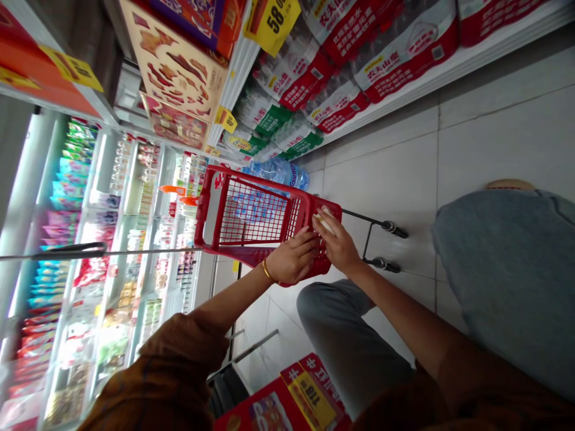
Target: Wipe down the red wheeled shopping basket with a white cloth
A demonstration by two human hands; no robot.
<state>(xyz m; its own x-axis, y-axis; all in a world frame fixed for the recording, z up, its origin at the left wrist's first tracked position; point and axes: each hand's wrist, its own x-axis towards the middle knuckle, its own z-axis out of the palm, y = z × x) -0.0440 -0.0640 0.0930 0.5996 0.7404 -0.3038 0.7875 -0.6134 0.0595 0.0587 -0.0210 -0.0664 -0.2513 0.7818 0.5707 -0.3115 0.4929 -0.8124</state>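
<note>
Gripping the red shopping trolley (256,187), the left hand (291,258) and right hand (336,242) have fingers clamped on its rim, and a careless swing could knock the bottled water (278,172) just beyond it.

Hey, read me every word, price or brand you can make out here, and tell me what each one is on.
"58" on the yellow price tag
"农夫山泉" on the red-and-white bottled water packs
"Ganten" on the large water bottle
"118" on the yellow sign
Too blurred to read: the green pack labels and the red shopping basket's mark
</note>
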